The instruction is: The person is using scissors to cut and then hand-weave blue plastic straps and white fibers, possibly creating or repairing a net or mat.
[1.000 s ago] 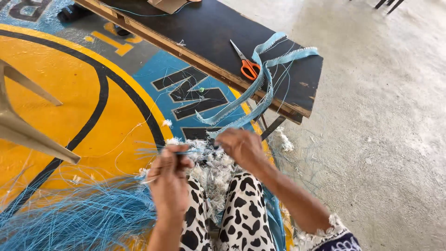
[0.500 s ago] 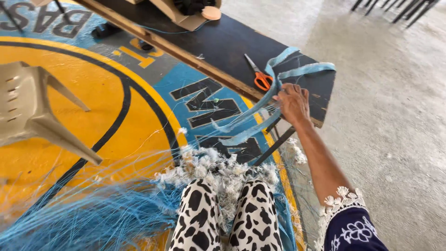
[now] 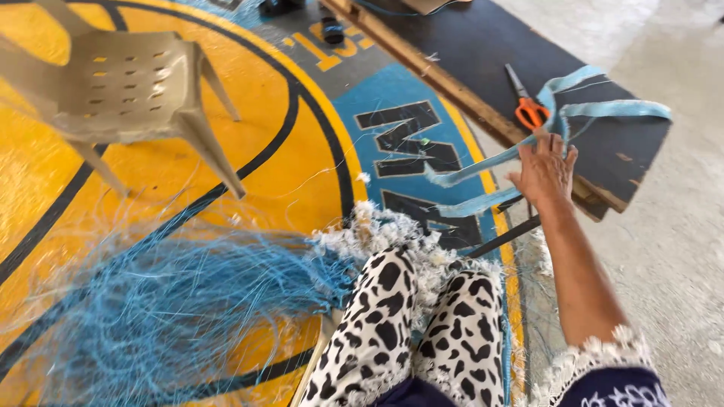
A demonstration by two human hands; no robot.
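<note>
We are seated with our spotted-trousered legs [image 3: 422,324] stretched out, and our right hand [image 3: 544,169] reaches forward to the near edge of the dark board [image 3: 603,143] that serves as a low table. The hand is loosely open, fingers spread, resting on or just over the pale blue strips [image 3: 483,162] that trail off the board toward us; we cannot tell whether any finger actually pinches one. Orange-handled scissors [image 3: 526,105] lie on the board just beyond the fingertips, blades pointing away from us. Our left hand is out of view.

On the near side of the board, a mass of fine blue net [image 3: 173,301] spreads over the painted yellow floor [image 3: 249,173], with a frayed white edge [image 3: 377,234] bunched against our knees. A beige plastic chair [image 3: 128,83] lies tipped on its side beyond the net.

We judge the risks to be these: the strips loop around the scissors, so pulling them could drag the scissors off the board. The loose net threads around our legs could snag on a foot if we shift.
</note>
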